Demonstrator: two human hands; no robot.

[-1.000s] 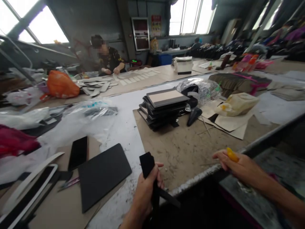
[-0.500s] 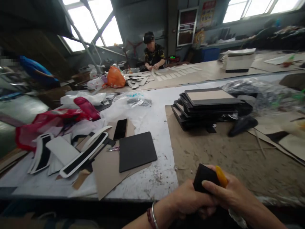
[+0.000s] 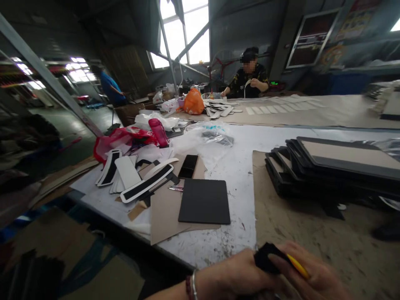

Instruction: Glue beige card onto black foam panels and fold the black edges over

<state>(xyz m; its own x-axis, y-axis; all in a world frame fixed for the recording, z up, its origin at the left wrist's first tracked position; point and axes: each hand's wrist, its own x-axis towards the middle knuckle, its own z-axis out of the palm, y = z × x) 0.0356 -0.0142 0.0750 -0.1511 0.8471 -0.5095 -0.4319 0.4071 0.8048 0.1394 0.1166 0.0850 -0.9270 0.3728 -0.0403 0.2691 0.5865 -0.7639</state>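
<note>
At the bottom right, my left hand (image 3: 239,271) is closed on a black sheet-like piece (image 3: 265,255). Its wrist wears a silver bangle and a beaded bracelet. My right hand (image 3: 320,268), somewhat blurred, is closed against the same piece, with a yellow tool handle (image 3: 298,266) in its grip. The tool's working end is hidden. Both hands are close together at the table's front edge. A flat black square panel (image 3: 204,202) lies to their left on brown card (image 3: 164,221).
A stack of black-edged panels (image 3: 350,154) stands at the right. A phone (image 3: 188,166), white-edged black strips (image 3: 148,183), a pink pouch (image 3: 158,132) and clear plastic (image 3: 200,139) lie left. Across the table a person (image 3: 250,77) handles a pale strip; another stands far left.
The view has turned left, so the table's things appear farther right. My hands stay together on the black piece, which now looks more bunched. The person opposite has raised a pale strip.
</note>
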